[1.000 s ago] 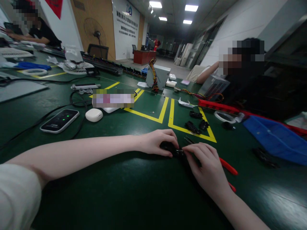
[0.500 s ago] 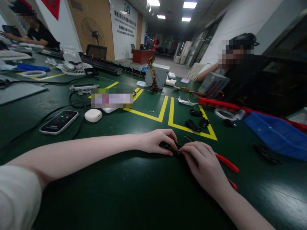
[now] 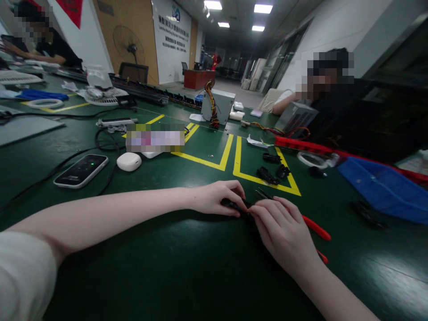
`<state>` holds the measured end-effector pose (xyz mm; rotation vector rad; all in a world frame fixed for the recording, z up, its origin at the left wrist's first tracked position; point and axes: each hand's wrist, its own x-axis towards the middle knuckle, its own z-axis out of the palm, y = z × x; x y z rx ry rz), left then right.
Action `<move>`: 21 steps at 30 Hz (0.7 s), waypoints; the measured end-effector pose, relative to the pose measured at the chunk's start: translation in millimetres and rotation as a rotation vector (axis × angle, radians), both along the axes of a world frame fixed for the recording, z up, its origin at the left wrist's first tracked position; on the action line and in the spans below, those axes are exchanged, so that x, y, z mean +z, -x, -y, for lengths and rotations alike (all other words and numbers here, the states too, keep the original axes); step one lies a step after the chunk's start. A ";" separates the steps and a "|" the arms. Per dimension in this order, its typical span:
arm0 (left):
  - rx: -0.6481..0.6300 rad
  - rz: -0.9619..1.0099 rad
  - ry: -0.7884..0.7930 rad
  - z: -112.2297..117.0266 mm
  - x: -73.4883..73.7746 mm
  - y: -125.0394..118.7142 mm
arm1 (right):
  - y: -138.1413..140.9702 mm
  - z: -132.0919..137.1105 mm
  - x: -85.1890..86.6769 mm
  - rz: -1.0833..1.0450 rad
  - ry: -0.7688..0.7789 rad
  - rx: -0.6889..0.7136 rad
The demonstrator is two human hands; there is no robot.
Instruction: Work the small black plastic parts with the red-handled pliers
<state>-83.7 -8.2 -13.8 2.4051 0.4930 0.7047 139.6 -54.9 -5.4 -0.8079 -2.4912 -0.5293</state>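
My left hand (image 3: 219,198) is closed round a small black plastic part (image 3: 230,204), holding it low over the green table. With its fingertips pinched together, my right hand (image 3: 282,225) meets the right end of that part; what sits between those fingers is hidden. Partly beneath my right hand lies a pair of pliers with red handles (image 3: 317,228), its dark jaws showing beyond the knuckles. Several similar black plastic pieces (image 3: 267,175) rest a little farther off, inside a yellow taped corner.
A blue bin (image 3: 384,189) and a red strip (image 3: 310,148) stand to the right. Leftward are a phone-like device (image 3: 82,171), a white earbud case (image 3: 129,162) and black cables. A metal power supply box (image 3: 219,107) stands farther back. Two other people sit across the table.
My right fingertips have closed in slightly at the part's end, covering a small shiny spot that showed before. My left hand keeps its hold. The whole view has shifted slightly.
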 end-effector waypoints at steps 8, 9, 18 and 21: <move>0.014 -0.008 -0.014 1.4 1.5 -0.6 | 0.0 0.2 0.5 -0.054 0.119 0.034; 0.016 -0.009 -0.011 1.7 1.8 -0.8 | -0.8 0.2 0.6 -0.060 0.137 0.031; 0.072 -0.043 -0.004 3.3 4.6 2.0 | -51.3 -20.9 6.1 -0.008 0.216 -0.376; 0.165 -0.053 -0.015 2.5 4.8 2.5 | -63.0 -26.5 6.9 0.087 0.319 -0.532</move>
